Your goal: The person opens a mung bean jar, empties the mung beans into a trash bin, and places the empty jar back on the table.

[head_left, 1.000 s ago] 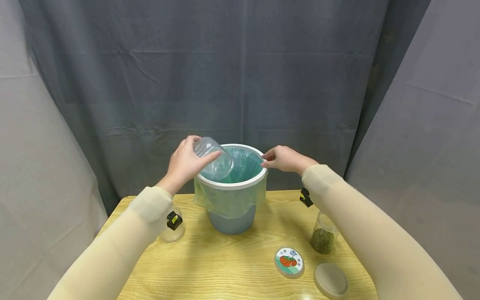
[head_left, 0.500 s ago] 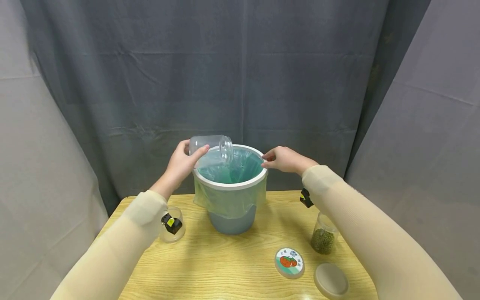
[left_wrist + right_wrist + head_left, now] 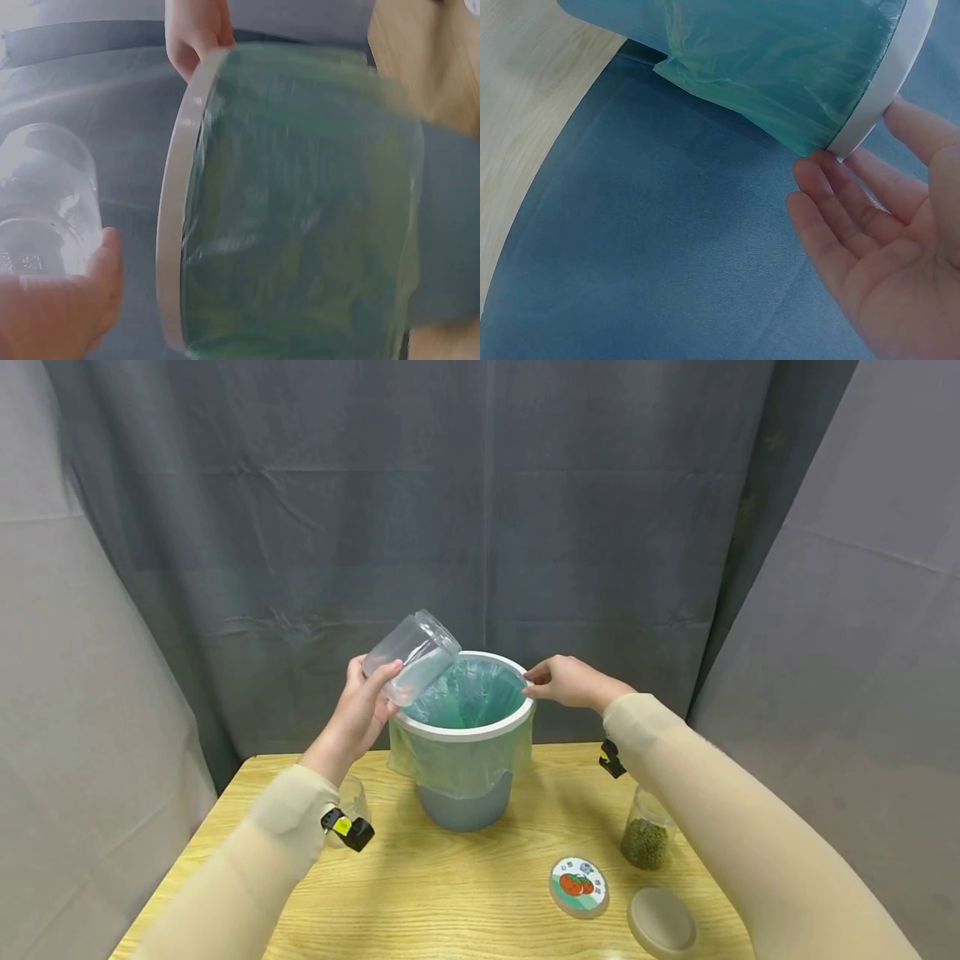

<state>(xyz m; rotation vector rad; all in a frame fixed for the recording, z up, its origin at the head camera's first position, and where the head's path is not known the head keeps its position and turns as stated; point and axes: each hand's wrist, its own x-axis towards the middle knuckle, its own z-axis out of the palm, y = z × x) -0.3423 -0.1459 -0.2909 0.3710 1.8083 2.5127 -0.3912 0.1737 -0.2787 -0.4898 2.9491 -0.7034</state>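
My left hand (image 3: 351, 718) grips a clear jar (image 3: 411, 662) above the left side of a grey trash bin (image 3: 463, 806). The jar looks empty and is tilted, its mouth facing up and to the right. A green plastic liner (image 3: 292, 202) covers the inside of the bin and folds over its outside, under a white rim ring (image 3: 465, 734). At the bin's right side, my right hand (image 3: 573, 681) pinches the rim between thumb and fingers; the right wrist view shows its last fingers (image 3: 821, 232) bent loosely below the rim.
On the wooden table (image 3: 435, 902), a jar of green beans (image 3: 645, 842) stands at right, partly behind my right sleeve. Nearer lie a lid with a tomato picture (image 3: 578, 887) and a plain beige lid (image 3: 662, 920). Another clear container (image 3: 354, 795) stands by my left wrist. Grey curtains surround the table.
The jar in my left hand has turned from mouth-down over the bin, through level, to mouth-up, and shifted slightly left. My right hand stays at the rim.
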